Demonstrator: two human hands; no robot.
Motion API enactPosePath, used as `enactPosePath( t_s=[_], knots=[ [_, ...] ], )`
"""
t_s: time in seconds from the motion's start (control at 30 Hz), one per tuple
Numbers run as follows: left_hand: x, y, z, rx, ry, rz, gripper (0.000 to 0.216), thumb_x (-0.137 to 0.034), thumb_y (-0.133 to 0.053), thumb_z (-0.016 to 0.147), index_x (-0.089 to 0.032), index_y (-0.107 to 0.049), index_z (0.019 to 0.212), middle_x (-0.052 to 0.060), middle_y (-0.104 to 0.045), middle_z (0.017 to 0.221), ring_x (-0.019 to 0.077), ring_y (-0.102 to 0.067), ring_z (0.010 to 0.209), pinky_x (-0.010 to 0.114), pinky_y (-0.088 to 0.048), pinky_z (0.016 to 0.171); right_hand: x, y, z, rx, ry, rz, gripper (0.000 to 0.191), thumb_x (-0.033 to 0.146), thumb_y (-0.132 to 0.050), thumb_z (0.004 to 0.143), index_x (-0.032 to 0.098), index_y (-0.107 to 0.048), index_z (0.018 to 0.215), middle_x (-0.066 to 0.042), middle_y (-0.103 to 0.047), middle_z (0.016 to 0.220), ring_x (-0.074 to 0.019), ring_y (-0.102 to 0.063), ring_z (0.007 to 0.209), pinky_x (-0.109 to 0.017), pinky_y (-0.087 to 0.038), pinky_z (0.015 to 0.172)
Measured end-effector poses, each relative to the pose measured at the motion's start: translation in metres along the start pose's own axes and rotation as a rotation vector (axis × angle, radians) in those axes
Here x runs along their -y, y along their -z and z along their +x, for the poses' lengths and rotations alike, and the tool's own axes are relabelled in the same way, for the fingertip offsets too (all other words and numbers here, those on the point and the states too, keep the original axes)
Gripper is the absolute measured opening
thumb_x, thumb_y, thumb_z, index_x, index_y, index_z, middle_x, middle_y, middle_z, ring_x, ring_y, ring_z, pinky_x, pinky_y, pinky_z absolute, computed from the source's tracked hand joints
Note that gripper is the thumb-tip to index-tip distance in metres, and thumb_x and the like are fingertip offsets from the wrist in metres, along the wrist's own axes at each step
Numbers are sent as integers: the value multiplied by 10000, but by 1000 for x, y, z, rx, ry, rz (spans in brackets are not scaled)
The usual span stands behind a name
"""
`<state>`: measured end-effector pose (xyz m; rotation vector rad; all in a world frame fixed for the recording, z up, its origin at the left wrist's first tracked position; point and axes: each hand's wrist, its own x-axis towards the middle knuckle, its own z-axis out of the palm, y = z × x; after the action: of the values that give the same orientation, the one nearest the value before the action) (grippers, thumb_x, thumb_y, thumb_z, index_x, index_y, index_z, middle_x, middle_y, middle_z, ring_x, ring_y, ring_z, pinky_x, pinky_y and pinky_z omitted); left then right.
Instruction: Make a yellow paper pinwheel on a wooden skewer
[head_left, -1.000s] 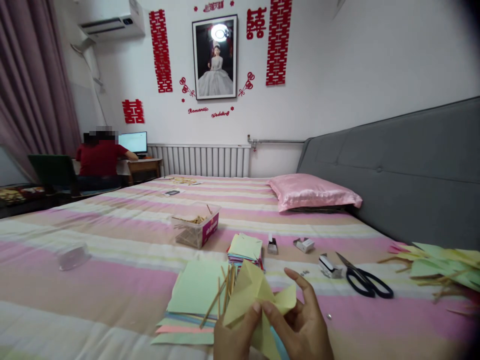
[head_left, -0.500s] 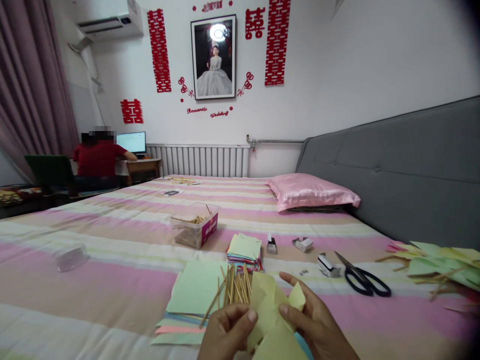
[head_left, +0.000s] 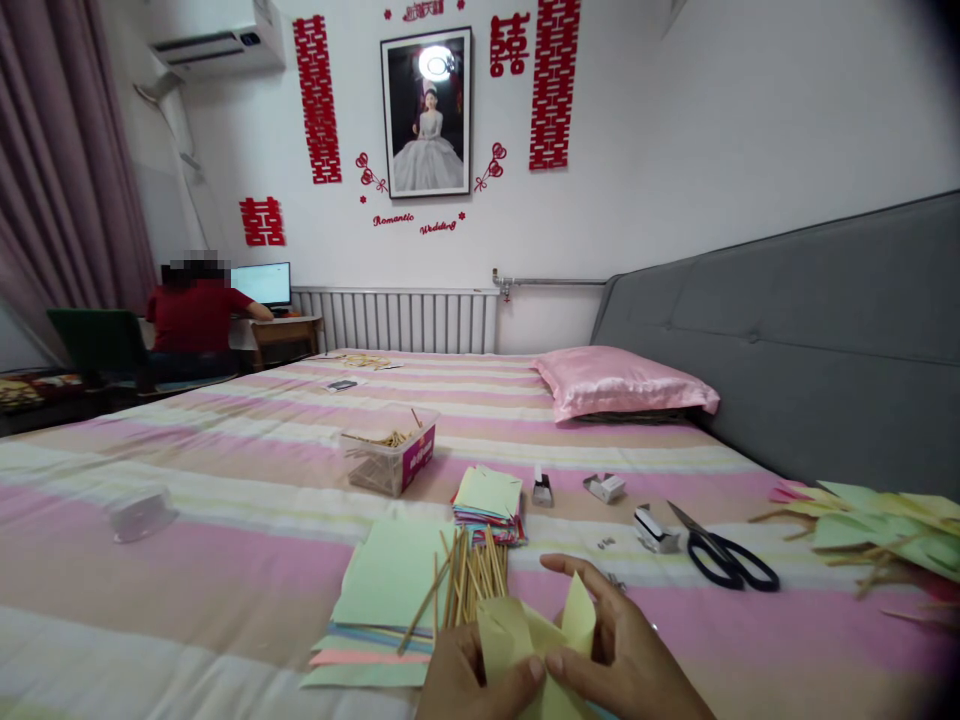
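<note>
Yellow folded paper (head_left: 536, 640), low over the bed (head_left: 225, 560): left hand (head_left: 469, 680) and right hand (head_left: 622, 650) are both pinching it shut, best creasing with aligned edges, clear of the wooden sticks (head_left: 469, 585).

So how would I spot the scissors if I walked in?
Start at the grey headboard on the right of the striped bed. Just in front of it lie the scissors, beside a small stapler; they alone have black looped handles.

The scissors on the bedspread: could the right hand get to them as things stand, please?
Probably yes: the scissors lie in the open, with bare bedspread before them, but the right hand holds the folded yellow paper.
</note>
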<state>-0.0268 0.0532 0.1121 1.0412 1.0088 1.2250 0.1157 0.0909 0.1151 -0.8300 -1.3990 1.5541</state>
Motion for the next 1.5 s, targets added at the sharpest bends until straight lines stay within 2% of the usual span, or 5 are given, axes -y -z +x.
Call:
enactPosePath(
  t_s=[0.37, 0.53, 0.8, 1.33, 1.5],
  knots=[
    [5, 3, 3, -173, -8, 45, 400, -425, -742, 507, -65, -720, 678, 138, -702, 607, 244, -627, 582, 319, -465, 578, 9, -5, -1, -79, 77, 108, 588, 398, -665, 653, 205, -392, 1136, -38, -674, 729, -144, -596, 538, -262, -451, 538],
    [6, 5, 3, -214, 7, 62, 398, -425, -745, 486, -59, -709, 639, 139, -697, 591, 233, -605, 575, 295, -444, 547, 14, 0, -2, -133, 216, -186, 295, 340, -590, 744, 272, -515, 1021, -72, -544, 1192, -93, -572, 565, -249, -457, 582],
    [0, 2, 1, -229, 2, 59, 233, -278, -683, 515, -64, -667, 607, 79, -651, 528, 186, -547, 528, 276, -408, 519, 17, 5, -5, -18, 237, -489, 97, 281, -589, 724, 200, -596, 671, -104, -438, 1312, -254, -566, 1003, -266, -493, 669],
    [-2, -3, 1, -198, 32, 63, 181, -251, -655, 502, -91, -581, 545, 25, -546, 504, 127, -441, 490, 243, -335, 486, 26, 2, -9, 13, 137, -554, 65, 182, -586, 664, 155, -642, 645, -138, -467, 1290, -196, -653, 752, -268, -514, 611],
    [10, 2, 5, -140, 14, -6, 353, -395, -733, 482, -77, -629, 595, 43, -586, 522, 145, -475, 512, 255, -357, 507, 24, 0, -6, -19, 141, -628, 85, 188, -585, 649, 148, -648, 608, -142, -430, 1325, -147, -635, 610, -279, -502, 579]
  ],
)
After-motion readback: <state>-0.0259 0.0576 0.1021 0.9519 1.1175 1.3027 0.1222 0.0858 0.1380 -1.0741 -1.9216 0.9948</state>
